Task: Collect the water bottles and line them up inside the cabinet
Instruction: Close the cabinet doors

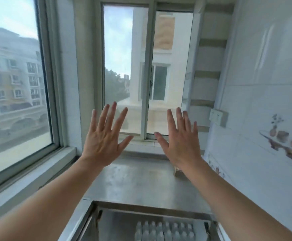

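Both hands are raised with fingers spread and hold nothing: the left hand point(103, 136) and right hand point(180, 140) hover above the steel counter point(133, 180). The water bottles point(164, 230) stand in rows in a steel compartment well below both hands. By the look of it they are already lined up, or the task is about to start; reaching them means lowering both hands. A small block point(179, 172) lies just under the right wrist, and a wall socket point(218, 117) is off to its right.

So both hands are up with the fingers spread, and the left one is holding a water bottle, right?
Not quite. Both hands are up with fingers spread, but the left hand holds nothing, and neither does the right hand. The head view shows the water bottles standing in rows down in the open metal compartment below the counter, untouched.
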